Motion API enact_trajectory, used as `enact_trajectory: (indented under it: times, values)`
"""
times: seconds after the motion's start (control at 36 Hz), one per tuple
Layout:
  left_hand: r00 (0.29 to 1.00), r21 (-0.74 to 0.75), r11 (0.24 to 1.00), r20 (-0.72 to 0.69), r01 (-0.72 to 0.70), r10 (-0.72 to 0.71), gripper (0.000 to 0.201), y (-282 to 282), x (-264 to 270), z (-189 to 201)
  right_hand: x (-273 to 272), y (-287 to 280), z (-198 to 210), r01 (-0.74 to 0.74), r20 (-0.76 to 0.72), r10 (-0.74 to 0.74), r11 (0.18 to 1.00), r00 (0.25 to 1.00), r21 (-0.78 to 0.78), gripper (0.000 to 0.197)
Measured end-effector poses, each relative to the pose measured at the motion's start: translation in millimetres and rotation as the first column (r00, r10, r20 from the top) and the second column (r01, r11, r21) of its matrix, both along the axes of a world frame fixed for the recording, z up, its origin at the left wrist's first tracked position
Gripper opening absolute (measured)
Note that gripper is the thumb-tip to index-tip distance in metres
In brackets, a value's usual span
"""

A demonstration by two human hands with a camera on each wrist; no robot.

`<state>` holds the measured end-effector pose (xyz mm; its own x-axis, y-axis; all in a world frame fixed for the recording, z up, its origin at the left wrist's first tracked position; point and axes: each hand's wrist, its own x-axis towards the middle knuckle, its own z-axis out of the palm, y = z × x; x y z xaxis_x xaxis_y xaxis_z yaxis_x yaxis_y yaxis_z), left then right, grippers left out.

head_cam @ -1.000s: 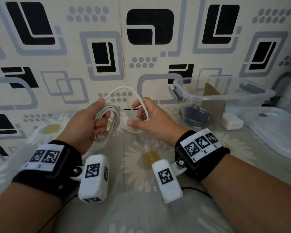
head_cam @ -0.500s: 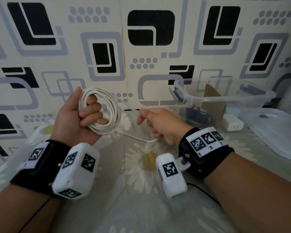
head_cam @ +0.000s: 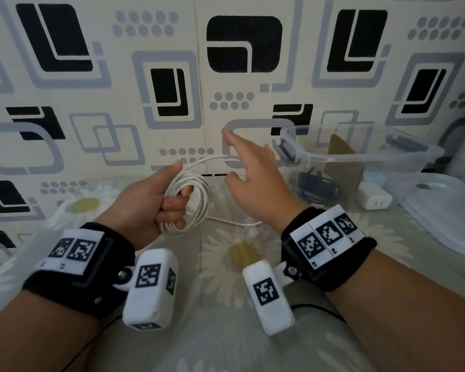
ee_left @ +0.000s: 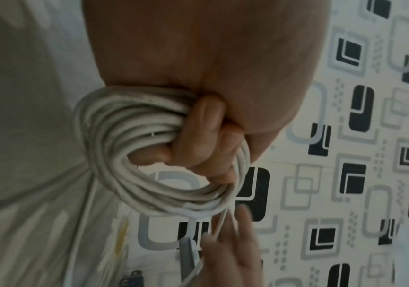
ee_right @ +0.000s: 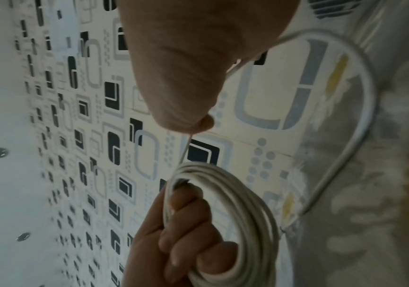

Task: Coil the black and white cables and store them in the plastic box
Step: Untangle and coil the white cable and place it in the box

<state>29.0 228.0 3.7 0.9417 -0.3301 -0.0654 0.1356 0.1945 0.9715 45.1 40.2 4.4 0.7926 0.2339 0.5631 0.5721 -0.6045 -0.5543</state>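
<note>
My left hand [head_cam: 145,208] grips a coil of white cable [head_cam: 203,202] with the fingers curled through its middle, seen close in the left wrist view [ee_left: 115,136]. A loose strand leaves the top of the coil and runs to my right hand [head_cam: 255,178], which is raised beside the coil and holds the strand between thumb and fingers, index finger stretched out. The rest of the strand [ee_right: 365,97] loops down onto the bed. The clear plastic box [head_cam: 365,157] stands to the right, with the black cable [head_cam: 314,186] inside it.
A cardboard piece [head_cam: 344,167] leans inside the box. A white charger [head_cam: 373,201] lies beside it and the clear lid [head_cam: 451,216] at the far right. A patterned wall [head_cam: 172,89] rises just behind the flowered bed sheet [head_cam: 242,253].
My left hand has come down and turned with the coil. My right hand has risen from low over the bed towards the wall, carrying the strand up to the top of the coil.
</note>
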Motion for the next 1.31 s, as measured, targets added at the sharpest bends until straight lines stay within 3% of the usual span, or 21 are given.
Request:
enact_trajectory:
  times: [0.08, 0.17, 0.22, 0.31, 0.42, 0.53, 0.69, 0.83, 0.89, 1.0, 1.08, 1.17, 1.31]
  values:
    - [0.999, 0.072, 0.997, 0.017, -0.034, 0.033, 0.05, -3, -1, -1, -4, 3, 0, -0.16, 0.024, 0.159, 0.986, 0.987, 0.047, 0.051]
    - [0.998, 0.075, 0.996, 0.043, -0.052, 0.049, 0.051, -3, -2, -1, -5, 4, -2, -0.24, -0.131, 0.255, 0.963, 0.958, 0.125, 0.051]
    - [0.997, 0.036, 0.998, 0.058, -0.051, 0.049, 0.049, -3, -2, -1, -6, 4, -3, -0.268, -0.242, 0.285, 0.958, 0.928, 0.101, 0.056]
    - [0.997, -0.022, 0.999, 0.073, -0.034, 0.036, 0.049, -5, -1, -2, -5, 7, -5, -0.289, -0.269, 0.278, 0.957, 0.922, 0.0, 0.043]
    - [0.999, -0.103, 0.995, 0.05, -0.008, 0.013, 0.052, -10, -2, -2, -6, 13, -9, -0.305, -0.355, 0.337, 0.941, 0.872, 0.144, 0.022]
    - [1.0, -0.301, 0.954, 0.009, 0.002, 0.0, 0.053, -10, 0, -1, -4, 15, -16, -0.327, -0.437, 0.426, 0.901, 0.792, 0.286, 0.027]
    - [1.0, -0.354, 0.935, 0.022, 0.007, 0.0, 0.056, -12, 2, -1, -1, 19, -19, -0.261, -0.346, 0.342, 0.93, 0.874, 0.259, 0.04]
    - [0.999, -0.204, 0.978, 0.036, -0.028, 0.037, 0.056, -6, 5, -5, -4, 11, -12, -0.219, -0.274, 0.234, 0.972, 0.933, 0.086, 0.039]
    - [0.994, -0.103, 0.99, 0.03, -0.099, 0.103, 0.045, 0, 8, -6, -2, 6, -9, -0.217, -0.277, 0.197, 0.975, 0.94, -0.043, 0.033]
    - [0.98, 0.093, 0.979, 0.099, -0.183, 0.173, 0.031, 5, 7, -8, 0, 0, -6, -0.247, -0.335, 0.15, 0.93, 0.93, -0.271, 0.027]
    - [0.968, 0.309, 0.937, 0.234, -0.162, 0.09, 0.029, -2, 0, -10, -2, 1, -6, -0.29, -0.376, 0.136, 0.874, 0.917, -0.391, 0.02]
    - [0.96, 0.41, 0.906, 0.278, -0.104, -0.015, 0.026, -5, -2, -13, -2, 1, -5, -0.289, -0.371, 0.127, 0.86, 0.92, -0.422, 0.019]
    - [0.939, 0.435, 0.89, 0.344, -0.139, -0.022, 0.029, -3, 3, -17, 0, 1, -8, -0.284, -0.368, 0.138, 0.881, 0.919, -0.378, 0.02]
